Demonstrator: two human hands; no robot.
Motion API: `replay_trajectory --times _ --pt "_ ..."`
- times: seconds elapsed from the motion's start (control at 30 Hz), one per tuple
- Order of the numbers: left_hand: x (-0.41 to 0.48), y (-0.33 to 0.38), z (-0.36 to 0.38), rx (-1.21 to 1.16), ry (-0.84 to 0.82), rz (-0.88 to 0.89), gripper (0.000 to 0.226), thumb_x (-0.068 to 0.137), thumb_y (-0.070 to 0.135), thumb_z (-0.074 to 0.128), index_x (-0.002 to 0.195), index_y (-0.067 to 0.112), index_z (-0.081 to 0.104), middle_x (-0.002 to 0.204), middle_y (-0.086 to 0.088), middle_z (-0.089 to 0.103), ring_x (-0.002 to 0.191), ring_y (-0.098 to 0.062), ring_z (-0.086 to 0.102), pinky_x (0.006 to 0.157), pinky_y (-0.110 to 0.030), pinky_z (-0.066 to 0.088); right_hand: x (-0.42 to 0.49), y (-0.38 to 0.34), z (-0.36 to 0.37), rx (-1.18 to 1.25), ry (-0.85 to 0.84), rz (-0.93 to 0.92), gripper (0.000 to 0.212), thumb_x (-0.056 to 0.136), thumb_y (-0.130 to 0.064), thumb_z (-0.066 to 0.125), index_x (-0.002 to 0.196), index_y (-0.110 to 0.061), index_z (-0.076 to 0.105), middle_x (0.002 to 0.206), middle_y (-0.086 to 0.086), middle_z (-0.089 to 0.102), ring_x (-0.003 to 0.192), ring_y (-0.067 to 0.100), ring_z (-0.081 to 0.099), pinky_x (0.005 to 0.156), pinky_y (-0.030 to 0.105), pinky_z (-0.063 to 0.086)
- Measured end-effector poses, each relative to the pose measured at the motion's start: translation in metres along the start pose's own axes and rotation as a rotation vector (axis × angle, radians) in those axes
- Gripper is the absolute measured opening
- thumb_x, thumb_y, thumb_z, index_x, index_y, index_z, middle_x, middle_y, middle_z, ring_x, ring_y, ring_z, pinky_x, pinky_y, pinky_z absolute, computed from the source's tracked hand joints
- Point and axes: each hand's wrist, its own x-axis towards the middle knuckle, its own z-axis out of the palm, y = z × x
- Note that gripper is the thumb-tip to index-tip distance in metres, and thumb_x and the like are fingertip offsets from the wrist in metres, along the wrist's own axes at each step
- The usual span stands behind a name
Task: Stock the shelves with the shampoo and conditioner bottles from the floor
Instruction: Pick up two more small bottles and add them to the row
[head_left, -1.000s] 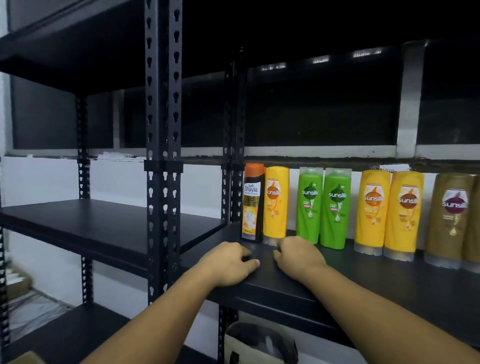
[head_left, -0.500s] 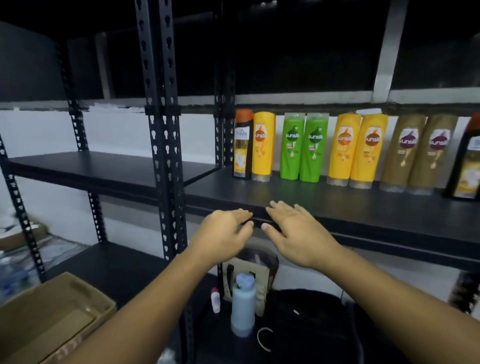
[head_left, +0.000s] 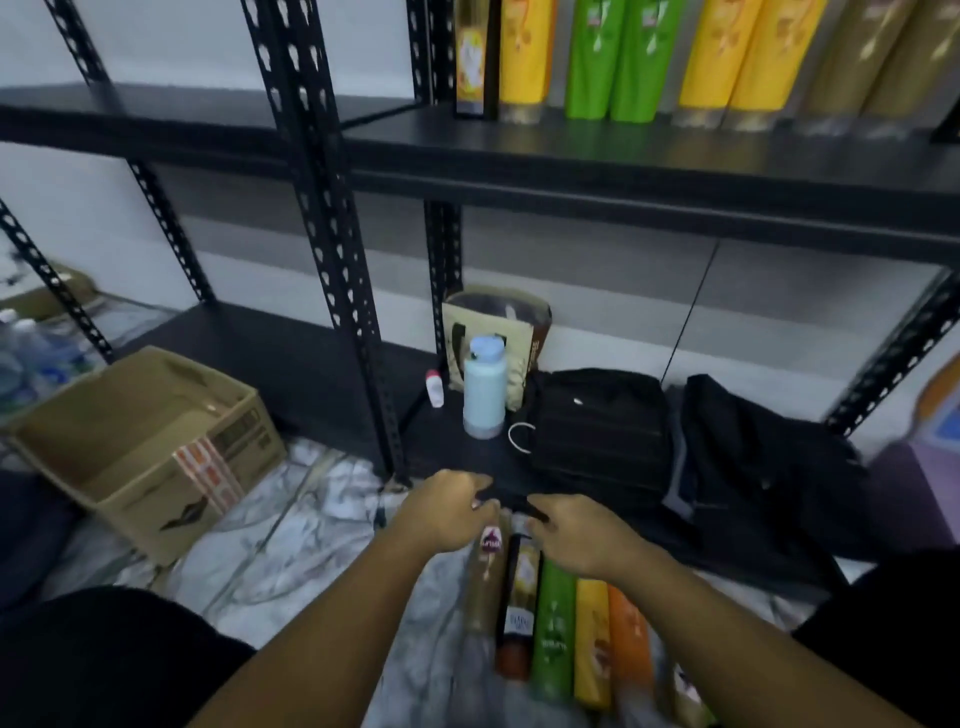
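Single view, head-worn, wide-angle. Pitched forward and steeply down from a low stance close to the rack. Both forearms are seen entering from the bottom edge, with the left hand (head_left: 447, 512) and right hand (head_left: 576, 530) low of centre, near the lens. The floor bottles (head_left: 556, 623) are seen from almost overhead, running down to the bottom edge. The lower shelf (head_left: 291, 353) is framed mid-picture, looked down on. The upper shelf (head_left: 571, 150) is seen slightly from above; the shelved bottles (head_left: 613, 57) are cropped by the top edge, bases only. The rack upright (head_left: 322, 208) is rendered slanted by lens distortion. The cardboard box (head_left: 140, 441) is caught at the left. The picture is softened by motion blur.
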Motion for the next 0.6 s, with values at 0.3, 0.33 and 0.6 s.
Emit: replay_trajectory --times 0.3,0.33,0.6 --pt "-0.023 -0.053 0.080 0.023 -0.207 -0.153 0.048 0.103 0.039 0.054 0.139 0.008 0.058 0.139 -0.013 0.062 0.128 -0.028 0.057 0.102 -0.038 0.048 0.009 0.048 0.102 0.091 -0.172 0.192 0.059 0.101 -0.050 0.044 0.153 -0.023 0.040 0.152 0.010 0.049 0.135 0.030 0.049 0.104 0.035 0.045" --pt "-0.023 -0.059 0.084 0.038 -0.222 -0.155 0.050 0.103 0.039 0.053 0.144 0.010 0.055 0.144 -0.013 0.059 0.132 -0.028 0.054 0.105 -0.037 0.046 0.010 0.054 0.110 0.110 -0.182 0.212 0.060 0.101 -0.051 0.045 0.154 -0.024 0.039 0.152 0.010 0.049 0.136 0.029 0.049 0.105 0.034 0.045" --pt "-0.007 -0.091 0.122 0.026 -0.332 -0.202 0.063 0.105 0.046 0.049 0.157 0.014 0.037 0.156 -0.012 0.047 0.142 -0.028 0.045 0.112 -0.036 0.040 0.037 0.069 0.155 0.200 -0.240 0.248 0.062 0.102 -0.044 0.048 0.158 -0.021 0.032 0.157 0.010 0.042 0.138 0.029 0.047 0.108 0.033 0.043"
